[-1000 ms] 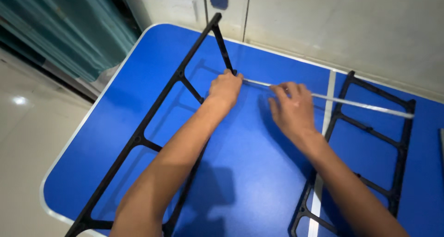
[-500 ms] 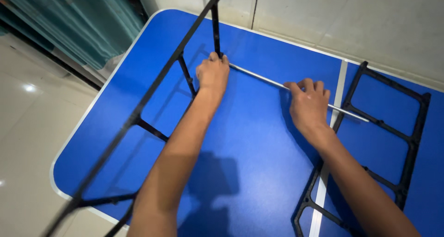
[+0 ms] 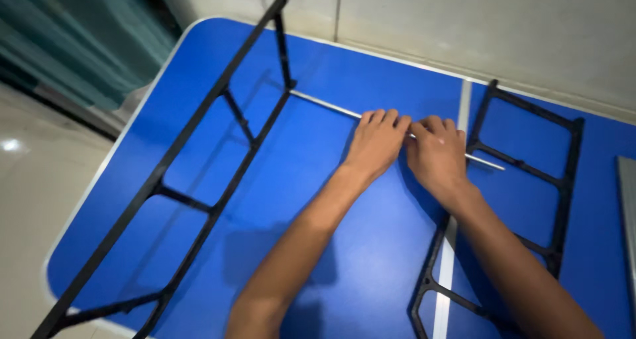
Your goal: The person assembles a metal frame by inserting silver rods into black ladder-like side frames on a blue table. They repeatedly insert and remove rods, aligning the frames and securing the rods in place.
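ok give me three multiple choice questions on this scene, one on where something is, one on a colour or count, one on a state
1. Where do both hands rest?
A. on the thin metal rod
B. on the floor
C. on the wall

2. What colour is the table top?
A. red
B. blue
C. green

3. How does the black frame on the right lie?
A. upright
B. hanging from the wall
C. flat on the table

Answers:
1 A: the left hand and right hand sit side by side on the metal rod.
2 B: the table is blue with a pale edge.
3 C: the right frame lies flat, while the left frame stands tilted on its edge.
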